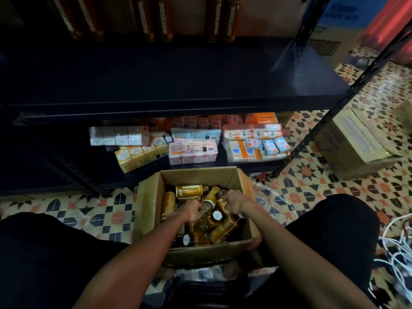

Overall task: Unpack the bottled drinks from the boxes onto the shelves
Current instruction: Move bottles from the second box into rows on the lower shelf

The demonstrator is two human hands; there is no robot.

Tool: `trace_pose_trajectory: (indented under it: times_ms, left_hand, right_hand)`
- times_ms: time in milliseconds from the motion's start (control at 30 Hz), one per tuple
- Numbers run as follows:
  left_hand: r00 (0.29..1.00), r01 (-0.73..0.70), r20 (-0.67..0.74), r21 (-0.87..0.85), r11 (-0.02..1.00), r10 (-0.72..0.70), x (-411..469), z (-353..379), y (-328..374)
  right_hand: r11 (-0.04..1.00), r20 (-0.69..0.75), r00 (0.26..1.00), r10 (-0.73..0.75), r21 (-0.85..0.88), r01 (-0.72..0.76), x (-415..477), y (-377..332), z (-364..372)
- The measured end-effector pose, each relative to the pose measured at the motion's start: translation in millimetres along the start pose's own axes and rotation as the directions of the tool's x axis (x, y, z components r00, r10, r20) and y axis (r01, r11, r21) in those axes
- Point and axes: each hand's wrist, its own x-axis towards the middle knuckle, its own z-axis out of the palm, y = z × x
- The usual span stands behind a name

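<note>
An open cardboard box (147,210) sits on the tiled floor between my knees, holding several golden-brown bottled drinks (191,190) with dark caps, lying jumbled. Both my hands are inside it. My left hand (192,211) is curled around a bottle near the box's middle. My right hand (234,200) grips the neck of another brown bottle (210,197) just to the right. In front of me stands a black metal shelf (156,74); its middle board is bare near me, with a row of tall brown bottles (153,21) at the back.
The lowest shelf holds shrink-wrapped packs of small cartons (194,150). A closed cardboard box (354,143) stands on the floor to the right. White cables (399,248) lie at the right edge. A black upright post (347,94) slants along the shelf's right side.
</note>
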Motion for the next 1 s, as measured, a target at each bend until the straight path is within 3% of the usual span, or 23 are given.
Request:
trace_pose_trajectory:
  times_ms: [233, 400, 500, 600, 733, 833, 1000]
  left_hand:
    - [0.992, -0.119, 0.034, 0.018, 0.993, 0.118, 10.7, 14.8, 28.5]
    - [0.988, -0.149, 0.068, 0.157, 0.976, 0.140, 16.5, 30.2, 42.5]
    - [0.986, -0.169, 0.027, 0.224, 0.960, 0.167, 15.1, 34.4, 38.5]
    - [0.985, -0.169, 0.003, 0.153, 0.974, 0.170, 13.7, 31.3, 29.6]
    - [0.990, -0.125, -0.053, 0.045, 0.991, 0.127, 20.5, 15.5, 11.4]
    - [0.995, -0.062, -0.083, 0.016, 0.998, 0.063, 19.9, 5.7, -2.8]
    - [0.997, -0.009, -0.080, -0.007, 1.000, 0.009, 16.5, 13.5, -16.8]
  right_hand:
    - [0.964, 0.072, 0.997, 0.022, -0.265, -0.002, 4.2, 7.8, 10.7]
    - [0.833, 0.143, 0.989, -0.040, -0.542, 0.112, 3.5, 10.2, 24.7]
    - [0.774, 0.131, 0.987, -0.089, -0.614, 0.152, 5.7, 13.5, 28.2]
    - [0.821, 0.133, 0.985, -0.107, -0.546, 0.163, 7.2, 11.6, 21.1]
    - [0.967, 0.150, 0.985, -0.087, -0.226, 0.120, 12.6, 4.8, 6.0]
    - [0.991, 0.138, 0.987, -0.086, -0.089, 0.099, 13.2, 0.1, 1.0]
    - [0.995, 0.109, 0.990, -0.094, -0.009, 0.096, 15.3, 1.3, 11.9]
